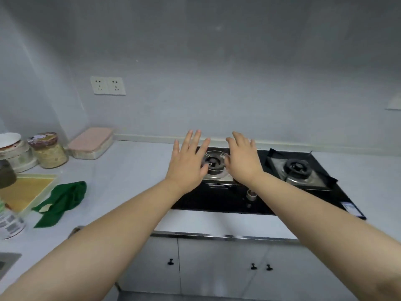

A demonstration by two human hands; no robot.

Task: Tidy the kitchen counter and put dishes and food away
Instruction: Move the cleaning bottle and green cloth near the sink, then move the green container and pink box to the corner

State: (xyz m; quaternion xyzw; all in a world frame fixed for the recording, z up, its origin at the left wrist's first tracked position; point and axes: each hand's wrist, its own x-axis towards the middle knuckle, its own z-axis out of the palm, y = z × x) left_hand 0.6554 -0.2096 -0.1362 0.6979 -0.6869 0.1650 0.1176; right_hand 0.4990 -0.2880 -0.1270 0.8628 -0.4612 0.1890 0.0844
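Both arms reach forward over the black gas stove (pixel 225 200). My left hand (pixel 187 161) hovers with straight, spread fingers above the left burner (pixel 213 165), palm down, holding nothing. My right hand (pixel 243 158) is held flat beside it over the same burner's right side, also empty. On the white counter (pixel 134 170) at the left lie a green cloth (pixel 61 202), a yellow tray (pixel 26 192), a glass jar of food (pixel 48 151), a pink-lidded container (pixel 91 143) and stacked white dishes (pixel 13 151).
The right burner (pixel 296 168) sits on a foil liner. A stove knob (pixel 251 194) is at the front. A labelled can (pixel 9 223) and a dark cup (pixel 6 173) stand at the far left, a sink corner (pixel 6 260) below. Cabinet doors (pixel 217 266) lie under the counter.
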